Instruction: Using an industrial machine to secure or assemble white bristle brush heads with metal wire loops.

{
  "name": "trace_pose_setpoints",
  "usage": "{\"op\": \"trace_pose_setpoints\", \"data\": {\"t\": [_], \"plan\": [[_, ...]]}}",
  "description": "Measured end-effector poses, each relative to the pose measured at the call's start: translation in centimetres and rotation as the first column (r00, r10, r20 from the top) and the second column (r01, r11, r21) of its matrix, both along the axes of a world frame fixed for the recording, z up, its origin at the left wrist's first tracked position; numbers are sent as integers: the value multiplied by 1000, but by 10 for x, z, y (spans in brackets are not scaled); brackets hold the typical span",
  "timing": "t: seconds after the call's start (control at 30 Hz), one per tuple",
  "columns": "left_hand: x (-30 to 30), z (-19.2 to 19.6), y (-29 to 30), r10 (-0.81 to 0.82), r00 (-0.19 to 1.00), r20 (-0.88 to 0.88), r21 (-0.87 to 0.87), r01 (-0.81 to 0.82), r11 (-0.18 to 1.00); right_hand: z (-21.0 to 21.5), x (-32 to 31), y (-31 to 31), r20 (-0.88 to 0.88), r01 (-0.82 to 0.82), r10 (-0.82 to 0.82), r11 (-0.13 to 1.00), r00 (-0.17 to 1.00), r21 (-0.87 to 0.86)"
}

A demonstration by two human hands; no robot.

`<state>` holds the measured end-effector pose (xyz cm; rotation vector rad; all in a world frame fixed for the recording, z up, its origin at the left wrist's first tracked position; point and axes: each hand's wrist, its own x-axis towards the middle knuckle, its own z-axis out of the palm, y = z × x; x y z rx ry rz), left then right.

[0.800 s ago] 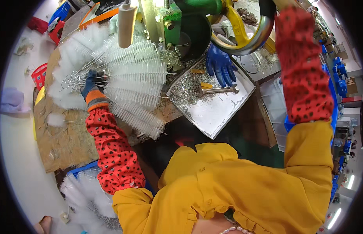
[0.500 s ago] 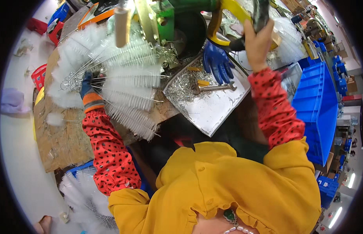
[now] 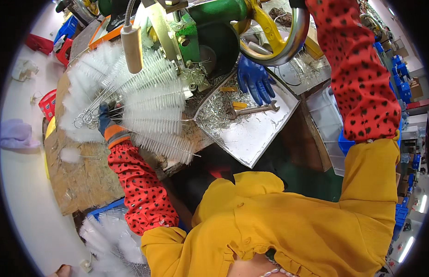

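Head view: my left hand (image 3: 107, 121), in a blue glove with an orange cuff, closes around the twisted wire stems of white bristle tube brushes (image 3: 145, 108) fanned over the worn wooden board (image 3: 80, 177).

My right arm in a red spotted sleeve (image 3: 350, 74) reaches up past the frame's top edge, so I cannot tell that hand's state. A shiny, flat metal tray (image 3: 260, 136) holds a steel spanner (image 3: 251, 110) and loose blue glove (image 3: 255, 79) beside the green machine (image 3: 214, 32); bare tray surface lies toward me.
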<state>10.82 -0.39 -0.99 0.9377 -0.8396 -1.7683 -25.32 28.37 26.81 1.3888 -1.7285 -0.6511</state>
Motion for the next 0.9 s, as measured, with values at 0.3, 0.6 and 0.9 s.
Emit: {"op": "trace_pose_setpoints", "data": {"t": [0.3,0.6,0.9], "plan": [[-13,11,7,-42,998,55,40,40,998,-99,76,67,626,406,384,513,679,-756],[-7,32,48,-547,833,-80,-314,499,807,-141,89,71,506,422,634,296,584,-857],[7,-6,-8,-329,941,77,-14,330,944,-69,87,59,552,291,485,513,679,-808]]}}
